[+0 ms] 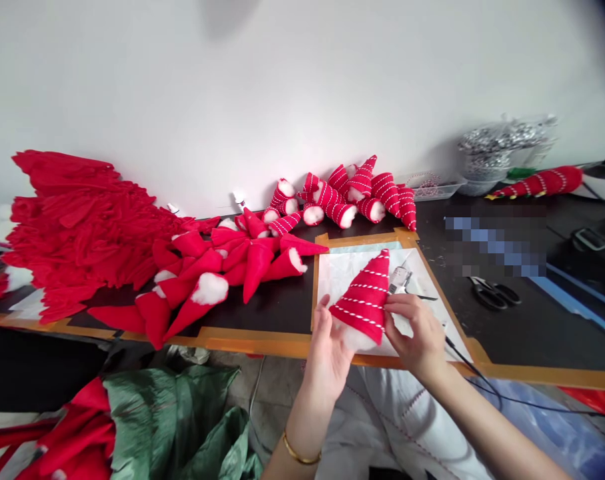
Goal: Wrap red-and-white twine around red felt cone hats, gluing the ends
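Long black worktable (pixel 277 307) edged in orange tape, with a white wall beyond, spread out ahead of the fingers. Far left of the fingers, a heap of flat red felt (pixel 77 227); just left of them, a loose cluster of open red cones (pixel 232 267) with white stuffing at their mouths. Straight past the fingertips, a row of stuffed cones (pixel 352 197) striped in white thread. Well right of the fingers, black-handled scissors (pixel 492 293) on the tabletop, and farther off, a clear tub of silver tinsel (pixel 502 143). Below and left of the fingers, past the table edge, a green woven sack (pixel 172 413). Directly under the fingers, a white paper sheet (pixel 342 280) inside a taped border. Between the 2 hands, a red felt cone (pixel 365 300), upright and tip up, with about 5 rows of white stitching and white stuffing (pixel 355 339) bulging from its base. Left hand (pixel 327 353), a gold bangle (pixel 301 450) at its wrist: fingers closed against the cone's near side, thumb raised along it. Right hand (pixel 415 330): fingers curled around the opposite side, gripping the felt. Best handling, in judgement: light, even pressure from both sides, with the stuffing supported at the base and the stitch rows left unflattened.
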A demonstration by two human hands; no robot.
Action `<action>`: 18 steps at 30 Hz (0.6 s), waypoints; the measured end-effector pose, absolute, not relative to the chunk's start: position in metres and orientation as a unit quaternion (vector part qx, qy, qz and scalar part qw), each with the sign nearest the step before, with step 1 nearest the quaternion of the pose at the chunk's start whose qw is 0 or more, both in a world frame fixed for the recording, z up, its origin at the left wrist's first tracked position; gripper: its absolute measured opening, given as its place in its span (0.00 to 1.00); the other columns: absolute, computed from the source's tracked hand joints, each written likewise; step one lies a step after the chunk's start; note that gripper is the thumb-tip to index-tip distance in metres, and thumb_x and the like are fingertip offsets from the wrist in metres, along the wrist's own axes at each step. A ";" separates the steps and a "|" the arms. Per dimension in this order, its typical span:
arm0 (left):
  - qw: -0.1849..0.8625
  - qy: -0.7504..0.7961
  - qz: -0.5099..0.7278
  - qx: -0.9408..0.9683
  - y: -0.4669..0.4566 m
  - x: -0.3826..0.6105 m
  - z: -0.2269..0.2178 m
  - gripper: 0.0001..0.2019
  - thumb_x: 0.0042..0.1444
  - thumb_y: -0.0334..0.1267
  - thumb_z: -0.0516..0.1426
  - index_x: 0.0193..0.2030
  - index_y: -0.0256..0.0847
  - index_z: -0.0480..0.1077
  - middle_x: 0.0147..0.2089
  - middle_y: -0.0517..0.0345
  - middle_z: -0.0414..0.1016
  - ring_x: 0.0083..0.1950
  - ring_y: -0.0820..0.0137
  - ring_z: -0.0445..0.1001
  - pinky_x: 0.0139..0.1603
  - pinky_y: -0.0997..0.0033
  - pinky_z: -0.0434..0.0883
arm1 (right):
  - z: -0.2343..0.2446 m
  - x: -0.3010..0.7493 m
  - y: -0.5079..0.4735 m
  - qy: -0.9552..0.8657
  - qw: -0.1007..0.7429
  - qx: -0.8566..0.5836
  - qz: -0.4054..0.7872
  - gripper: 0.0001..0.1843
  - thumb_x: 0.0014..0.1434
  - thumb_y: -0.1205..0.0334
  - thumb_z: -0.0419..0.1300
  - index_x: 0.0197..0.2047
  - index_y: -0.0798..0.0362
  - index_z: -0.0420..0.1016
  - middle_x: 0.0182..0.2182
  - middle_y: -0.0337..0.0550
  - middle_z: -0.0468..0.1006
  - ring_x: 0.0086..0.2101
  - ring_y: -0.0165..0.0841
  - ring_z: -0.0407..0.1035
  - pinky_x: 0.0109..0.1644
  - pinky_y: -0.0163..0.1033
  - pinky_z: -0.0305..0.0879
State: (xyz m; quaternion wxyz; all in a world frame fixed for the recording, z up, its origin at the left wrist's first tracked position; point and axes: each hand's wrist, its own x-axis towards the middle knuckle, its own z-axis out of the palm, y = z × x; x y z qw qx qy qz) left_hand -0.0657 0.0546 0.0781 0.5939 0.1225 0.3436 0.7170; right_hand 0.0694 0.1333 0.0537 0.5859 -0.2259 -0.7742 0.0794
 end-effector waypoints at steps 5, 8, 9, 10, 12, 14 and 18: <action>0.339 0.548 0.730 0.228 0.039 -0.070 0.050 0.24 0.50 0.52 0.70 0.46 0.46 0.66 0.69 0.52 0.60 0.64 0.62 0.68 0.56 0.67 0.71 | 0.030 0.073 0.120 -0.805 0.523 -0.267 0.082 0.12 0.61 0.76 0.62 0.42 0.50 0.70 0.34 0.45 0.80 0.35 0.38 0.76 0.38 0.42 0.73; 0.266 0.651 0.634 0.321 0.024 -0.079 0.038 0.22 0.55 0.59 0.63 0.32 0.40 0.67 0.42 0.54 0.71 0.42 0.69 0.71 0.41 0.73 0.69 | 0.014 0.073 0.110 -0.796 0.514 -0.298 0.115 0.09 0.62 0.74 0.61 0.40 0.49 0.70 0.33 0.45 0.79 0.31 0.37 0.76 0.34 0.41 0.72; 0.296 0.663 0.601 0.334 0.020 -0.081 0.035 0.25 0.57 0.62 0.59 0.28 0.40 0.65 0.33 0.58 0.67 0.33 0.72 0.67 0.33 0.75 0.65 | 0.010 0.073 0.107 -0.795 0.513 -0.302 0.122 0.09 0.62 0.74 0.60 0.40 0.49 0.70 0.33 0.45 0.80 0.30 0.37 0.75 0.33 0.41 0.72; 0.349 0.661 0.573 0.335 0.018 -0.083 0.034 0.28 0.59 0.65 0.56 0.26 0.40 0.63 0.26 0.62 0.62 0.26 0.75 0.60 0.27 0.75 0.60 | 0.008 0.072 0.104 -0.795 0.511 -0.301 0.126 0.08 0.63 0.73 0.60 0.40 0.49 0.70 0.33 0.46 0.80 0.30 0.37 0.76 0.33 0.41 0.72; 0.458 0.634 0.539 0.312 0.019 -0.085 0.032 0.29 0.57 0.68 0.54 0.26 0.42 0.60 0.20 0.68 0.54 0.21 0.77 0.50 0.22 0.75 0.50 | 0.006 0.070 0.099 -0.802 0.507 -0.287 0.130 0.08 0.63 0.72 0.60 0.40 0.49 0.72 0.35 0.45 0.81 0.32 0.37 0.77 0.36 0.41 0.74; 0.483 0.622 0.536 0.306 0.023 -0.086 0.034 0.27 0.55 0.66 0.58 0.27 0.42 0.58 0.21 0.69 0.54 0.21 0.78 0.50 0.22 0.76 0.50 | 0.010 0.069 0.095 -0.814 0.495 -0.266 0.144 0.07 0.64 0.71 0.61 0.41 0.48 0.72 0.35 0.44 0.82 0.32 0.36 0.78 0.38 0.40 0.75; 0.331 0.645 0.535 0.433 0.029 -0.085 0.043 0.20 0.61 0.50 0.60 0.26 0.41 0.58 0.25 0.65 0.61 0.27 0.75 0.61 0.29 0.76 0.60 | 0.022 0.070 0.091 -0.748 0.485 -0.316 0.324 0.03 0.66 0.67 0.59 0.40 0.50 0.72 0.29 0.40 0.79 0.26 0.33 0.74 0.29 0.36 0.72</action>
